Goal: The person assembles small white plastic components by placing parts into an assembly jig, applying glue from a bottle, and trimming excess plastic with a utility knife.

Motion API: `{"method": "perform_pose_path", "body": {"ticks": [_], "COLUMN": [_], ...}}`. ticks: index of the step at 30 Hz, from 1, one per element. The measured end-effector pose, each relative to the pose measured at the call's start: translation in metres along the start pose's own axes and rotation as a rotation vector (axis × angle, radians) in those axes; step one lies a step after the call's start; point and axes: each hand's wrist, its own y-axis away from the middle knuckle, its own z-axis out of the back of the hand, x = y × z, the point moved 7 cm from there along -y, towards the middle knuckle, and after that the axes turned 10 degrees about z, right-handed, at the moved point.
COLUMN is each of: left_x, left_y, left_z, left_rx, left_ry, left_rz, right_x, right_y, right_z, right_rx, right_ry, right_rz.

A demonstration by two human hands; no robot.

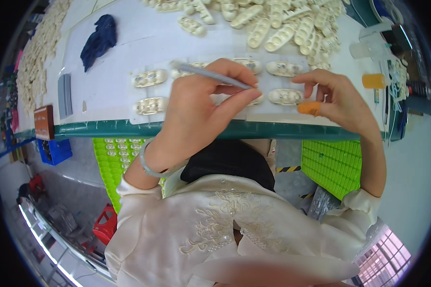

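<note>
- Above the white worktable (115,100), the left hand (201,105) grips a slender grey rod-like tool (201,71) between thumb and fingers; the tool's working end is lost at the fingertips.
- Just right of it, the right hand (340,98) has its fingers spread and grasps nothing visible; an orange cover (309,108) wraps the thumb. Whether it touches a piece, I cannot tell.
- Beneath and between the hands, cream boat-shaped pieces (285,97) lie in two rows on a flat, pale sheet (135,92); the left hand hides part of the rows, and the pieces' bluish details are too small to read.
- Beyond them, a heap of similar cream parts (282,28) runs off the upper edge.
- Toward the left, a crumpled dark-blue cloth (99,42) lies near a grey, ridged slab (64,95).
- Toward the right stands an orange-yellow cylindrical container (373,81).
- Below the table's green edge (254,129), two bright-green ribbed trays (333,165) are partly covered, the left one by the arm.
</note>
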Motion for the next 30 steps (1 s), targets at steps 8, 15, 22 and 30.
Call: {"method": "perform_pose_path", "body": {"ticks": [8, 15, 22, 30], "left_x": [0.013, 0.009, 0.007, -0.003], "left_y": [-0.029, -0.034, -0.041, -0.041], "left_z": [-0.063, -0.068, -0.069, -0.074], "left_rx": [0.132, 0.117, 0.112, 0.126], "left_ry": [-0.077, -0.155, -0.157, -0.308], "left_rz": [0.179, 0.184, 0.04, -0.084], "right_x": [-0.027, -0.029, -0.036, -0.042], "right_y": [0.008, 0.005, 0.0, -0.001], "right_z": [-0.014, -0.012, -0.014, -0.021], "right_rx": [-0.174, -0.196, -0.042, -0.06], "right_ry": [-0.061, -0.118, -0.42, -0.633], "right_rz": [0.187, 0.28, 0.2, 0.044]}}
